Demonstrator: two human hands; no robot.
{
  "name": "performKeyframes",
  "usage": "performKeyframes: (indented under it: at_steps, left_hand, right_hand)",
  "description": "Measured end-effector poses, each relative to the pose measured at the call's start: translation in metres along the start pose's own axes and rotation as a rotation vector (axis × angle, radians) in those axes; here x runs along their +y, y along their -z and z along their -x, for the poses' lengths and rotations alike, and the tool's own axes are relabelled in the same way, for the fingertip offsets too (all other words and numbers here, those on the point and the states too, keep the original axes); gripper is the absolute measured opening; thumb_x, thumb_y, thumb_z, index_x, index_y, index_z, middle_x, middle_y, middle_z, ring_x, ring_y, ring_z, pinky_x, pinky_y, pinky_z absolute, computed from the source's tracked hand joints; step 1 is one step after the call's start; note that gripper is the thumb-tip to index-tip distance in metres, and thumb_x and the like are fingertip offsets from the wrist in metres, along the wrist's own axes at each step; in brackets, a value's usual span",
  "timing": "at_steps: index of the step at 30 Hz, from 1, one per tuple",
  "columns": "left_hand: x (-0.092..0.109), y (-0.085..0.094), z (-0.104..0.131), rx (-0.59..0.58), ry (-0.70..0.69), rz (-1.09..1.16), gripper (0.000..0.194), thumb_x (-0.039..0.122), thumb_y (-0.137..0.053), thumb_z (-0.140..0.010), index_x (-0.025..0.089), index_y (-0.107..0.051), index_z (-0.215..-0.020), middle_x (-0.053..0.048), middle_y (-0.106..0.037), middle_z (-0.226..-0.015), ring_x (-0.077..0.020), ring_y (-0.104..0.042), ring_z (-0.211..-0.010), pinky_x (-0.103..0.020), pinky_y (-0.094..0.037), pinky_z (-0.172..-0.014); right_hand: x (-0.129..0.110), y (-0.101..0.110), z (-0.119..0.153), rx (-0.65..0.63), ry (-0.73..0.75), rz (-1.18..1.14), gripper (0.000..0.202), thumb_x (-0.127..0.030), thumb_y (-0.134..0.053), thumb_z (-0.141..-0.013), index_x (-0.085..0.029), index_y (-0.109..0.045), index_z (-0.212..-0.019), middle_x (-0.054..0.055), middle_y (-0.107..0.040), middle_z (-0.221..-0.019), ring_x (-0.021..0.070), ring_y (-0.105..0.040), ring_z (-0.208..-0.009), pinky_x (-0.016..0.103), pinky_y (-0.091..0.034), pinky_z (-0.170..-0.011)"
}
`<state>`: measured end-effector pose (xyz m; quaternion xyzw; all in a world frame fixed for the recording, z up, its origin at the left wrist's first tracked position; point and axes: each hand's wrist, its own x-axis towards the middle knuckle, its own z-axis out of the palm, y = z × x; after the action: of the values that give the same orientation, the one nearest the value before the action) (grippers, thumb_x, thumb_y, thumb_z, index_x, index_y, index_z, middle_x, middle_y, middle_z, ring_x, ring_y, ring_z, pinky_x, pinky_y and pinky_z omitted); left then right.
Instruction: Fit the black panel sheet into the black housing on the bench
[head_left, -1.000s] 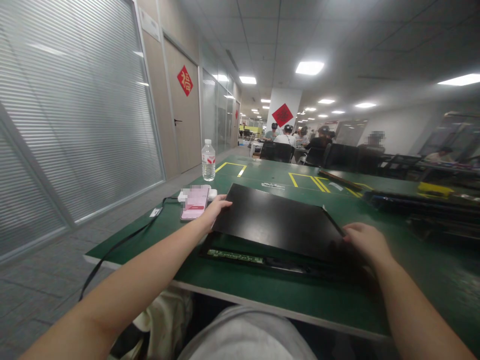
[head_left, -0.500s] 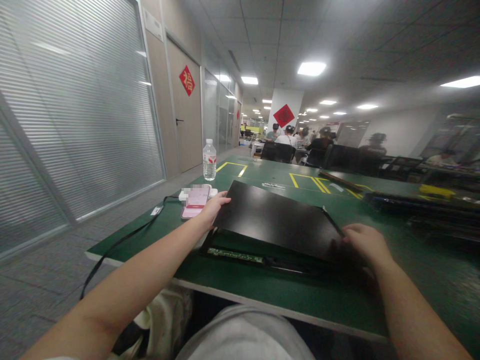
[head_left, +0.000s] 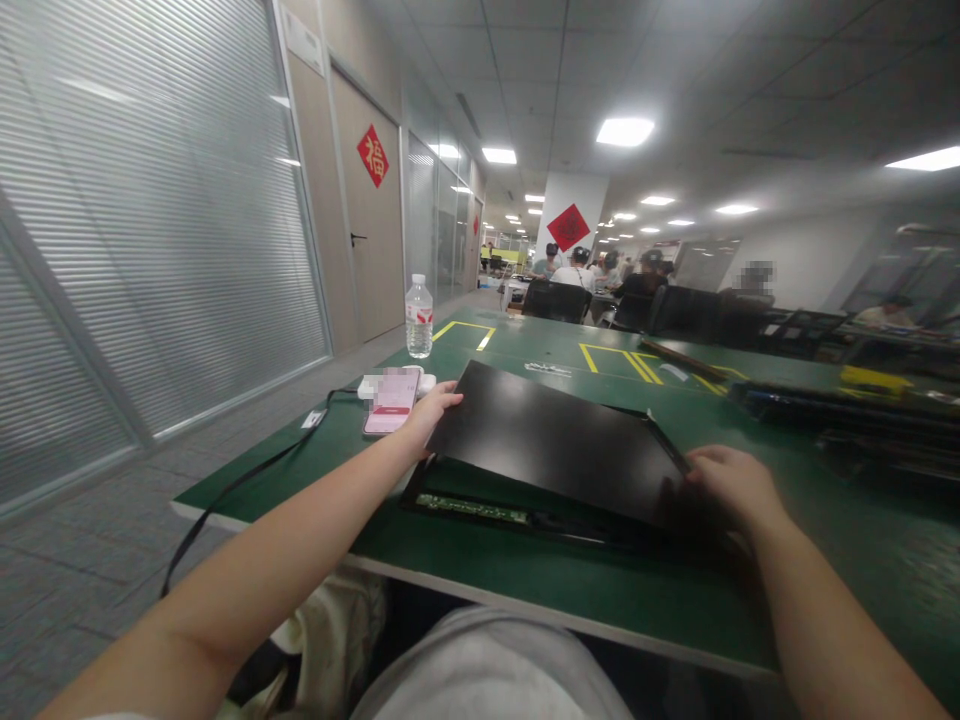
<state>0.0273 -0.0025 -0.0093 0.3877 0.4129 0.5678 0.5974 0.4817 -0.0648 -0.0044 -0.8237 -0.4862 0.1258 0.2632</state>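
A flat black screen panel (head_left: 555, 430) is tilted above the green table, over a thin black frame (head_left: 664, 437). Along the near side of the frame runs a green circuit board strip (head_left: 472, 508). My left hand (head_left: 435, 418) pinches the panel's left edge, thumb on top. At the right side, my right hand (head_left: 739, 485) is closed on the frame's edge; whether it also touches the panel is hard to tell. The far side of the frame is mostly hidden beneath the panel.
A phone (head_left: 391, 402) lies left of the panel, with a black cable (head_left: 255, 465) nearby. Behind it stands a water bottle (head_left: 419, 318). Dark stacked parts (head_left: 817, 405) lie at the right. Yellow tape (head_left: 622, 360) marks the green table (head_left: 570, 585). Several people sit farther back.
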Motion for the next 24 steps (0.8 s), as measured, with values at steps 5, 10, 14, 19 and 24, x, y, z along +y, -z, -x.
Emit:
performKeyframes:
  at_steps: [5, 10, 14, 19, 24]
  left_hand:
    - [-0.003, 0.006, -0.008, 0.012, -0.044, -0.066, 0.049, 0.011, -0.069, -0.069, 0.016, -0.061, -0.117, -0.001, -0.072, -0.073, -0.0203, -0.069, -0.064, -0.03, -0.053, -0.064]
    - [-0.004, 0.007, -0.009, -0.022, -0.074, -0.011, 0.049, 0.013, -0.072, -0.069, 0.017, -0.061, -0.117, -0.001, -0.073, -0.077, -0.0198, -0.07, -0.067, -0.03, -0.053, -0.066]
    - [0.0, 0.002, -0.004, 0.019, -0.05, 0.005, 0.049, 0.011, -0.07, -0.067, 0.016, -0.062, -0.115, 0.0, -0.072, -0.074, -0.0187, -0.068, -0.062, -0.029, -0.052, -0.064]
    - [0.006, -0.002, 0.002, 0.005, -0.043, 0.024, 0.052, 0.012, -0.072, -0.063, 0.015, -0.062, -0.115, -0.001, -0.072, -0.074, -0.0199, -0.067, -0.063, -0.03, -0.051, -0.065]
    - [0.002, 0.002, 0.001, -0.025, -0.036, 0.022, 0.057, 0.015, -0.075, -0.059, 0.015, -0.064, -0.115, -0.002, -0.073, -0.077, -0.0205, -0.067, -0.063, -0.031, -0.05, -0.066]
  right_hand:
    - [-0.003, 0.0, 0.003, -0.013, -0.007, -0.039, 0.031, -0.02, -0.057, -0.071, -0.021, -0.075, -0.097, 0.004, -0.077, -0.082, 0.02, -0.067, -0.07, 0.029, -0.046, -0.064]
    - [-0.006, 0.002, 0.007, -0.008, -0.02, -0.072, 0.03, -0.023, -0.056, -0.073, -0.019, -0.074, -0.097, 0.005, -0.077, -0.079, 0.0192, -0.066, -0.065, 0.029, -0.046, -0.061]
    - [-0.005, 0.0, 0.007, 0.004, -0.003, -0.082, 0.029, -0.025, -0.056, -0.074, -0.019, -0.074, -0.095, 0.005, -0.076, -0.077, 0.0186, -0.065, -0.062, 0.029, -0.046, -0.061]
    - [-0.005, -0.001, 0.005, 0.003, -0.003, -0.1, 0.029, -0.024, -0.055, -0.075, -0.018, -0.074, -0.096, 0.006, -0.077, -0.078, 0.0183, -0.065, -0.061, 0.029, -0.047, -0.061]
    - [-0.003, -0.001, 0.006, 0.003, 0.001, -0.111, 0.028, -0.025, -0.055, -0.075, -0.018, -0.074, -0.094, 0.006, -0.077, -0.078, 0.0181, -0.065, -0.061, 0.029, -0.047, -0.06]
